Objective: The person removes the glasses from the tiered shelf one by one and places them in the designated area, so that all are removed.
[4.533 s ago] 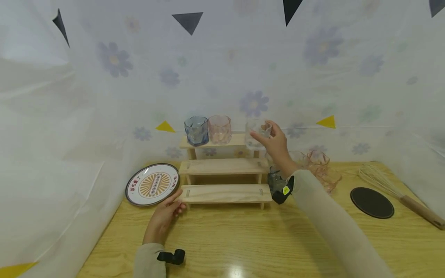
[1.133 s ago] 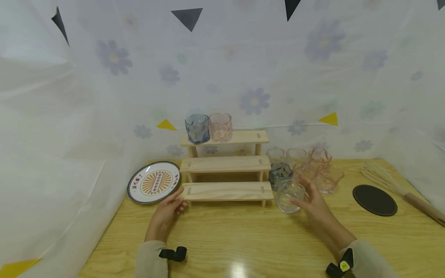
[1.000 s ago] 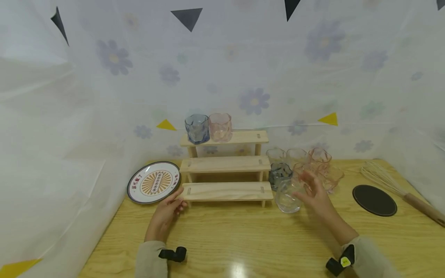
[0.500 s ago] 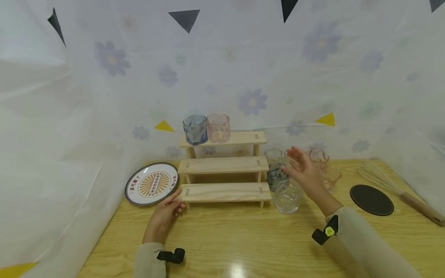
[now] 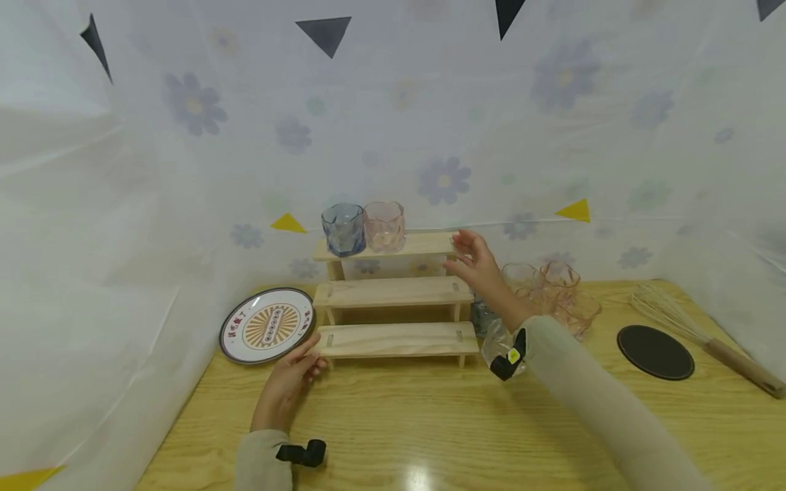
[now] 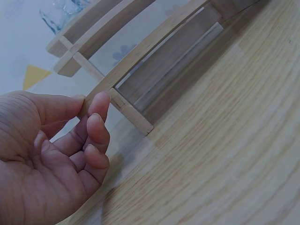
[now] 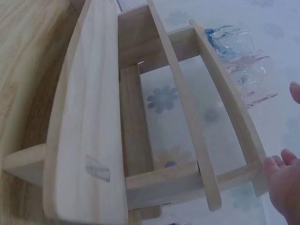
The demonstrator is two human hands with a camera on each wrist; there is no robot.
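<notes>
A three-tier wooden shelf (image 5: 393,341) stands on the table. My left hand (image 5: 287,385) pinches the left end of its lowest tier between thumb and index finger, as the left wrist view shows. My right hand (image 5: 485,273) is at the right end of the top tier, thumb and fingers apart with nothing between them. Its fingertips appear close to that end in the right wrist view; contact is unclear. On the top tier's left half, a blue glass (image 5: 344,232) and a pink glass (image 5: 385,228) stand side by side. My right forearm partly hides a clear glass (image 5: 491,341).
Right of the shelf are a dark glass (image 5: 482,320), another clear glass (image 5: 518,273) and several pink glasses (image 5: 561,276). A patterned plate (image 5: 268,326) lies at left. Farther right are a black round mat (image 5: 655,352) and a whisk (image 5: 733,365).
My right hand lifted a clear glass off the top tier, set it on the table beside the dark glass and let go. It then moved back up to the shelf. The left hand stayed put.
</notes>
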